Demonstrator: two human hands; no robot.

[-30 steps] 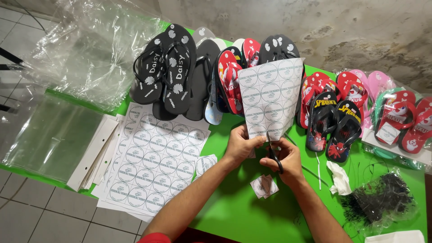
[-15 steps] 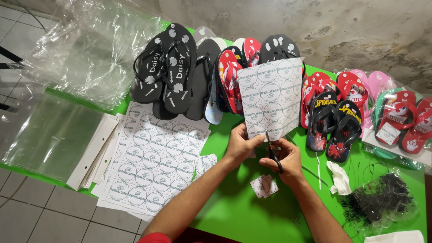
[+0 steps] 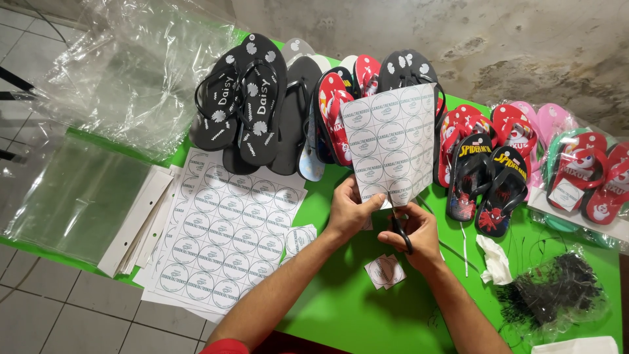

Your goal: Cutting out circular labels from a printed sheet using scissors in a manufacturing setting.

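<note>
My left hand [image 3: 350, 208] pinches the bottom edge of a white sheet printed with round labels [image 3: 391, 143], holding it upright over the green table [image 3: 341, 308]. My right hand [image 3: 414, 233] grips black-handled scissors [image 3: 397, 221] whose blades enter the sheet's lower edge from below. A few cut label pieces [image 3: 385, 271] lie on the table just beneath my hands.
More label sheets [image 3: 226, 233] lie stacked at the left, beside white card strips [image 3: 134, 223] and clear plastic bags [image 3: 124, 72]. Black and red flip-flops [image 3: 259, 98] and character sandals [image 3: 485, 177] line the back. A bag of black ties [image 3: 557, 292] and crumpled white paper [image 3: 495, 259] sit at right.
The sheet and both hands have stayed almost in place; the scissors have worked slightly along the sheet's lower edge.
</note>
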